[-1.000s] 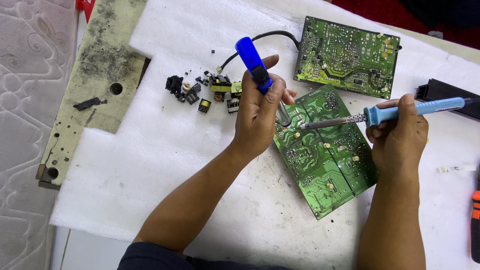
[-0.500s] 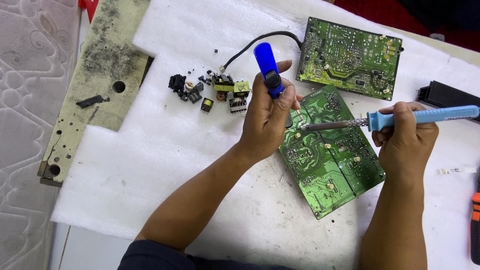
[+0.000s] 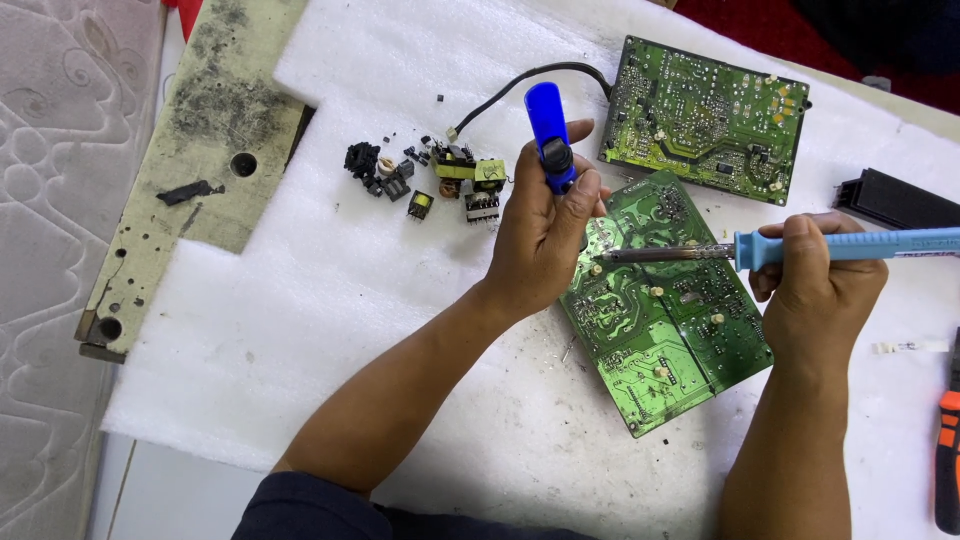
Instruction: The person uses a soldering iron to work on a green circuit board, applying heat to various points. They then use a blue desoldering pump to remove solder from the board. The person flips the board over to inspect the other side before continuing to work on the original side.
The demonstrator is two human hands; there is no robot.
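Meanwhile, at the left edge of the frame, a grimy, pale perforated board [image 3: 190, 170] lies half under the white foam sheet [image 3: 300, 300] that covers the bench. Moving right, we see a scatter of small black and yellow pulled components [image 3: 430, 180] in the upper middle. Our left hand [image 3: 545, 240] is wrapped tight around a blue plastic desoldering pump [image 3: 548, 135], which stands upright above the fist; its nozzle is hidden behind the fingers, so we cannot tell whether it touches the board. Just right of centre lies the green printed circuit board, solder side up [image 3: 665, 320], flat and tilted on the foam. We judge it light, stiff and fragile, best held by its bare edges. Our right hand [image 3: 815, 290] is closed around the light-blue handle of a soldering iron [image 3: 760, 250], whose metal tip rests on or just above the board's upper left corner; contact is too fine to make out. A second green circuit board, component side up [image 3: 710, 115], with a black cable, sits at upper right. At the right edge, a black ribbed block [image 3: 895, 200] and an orange-handled tool [image 3: 945, 450] are cut off.
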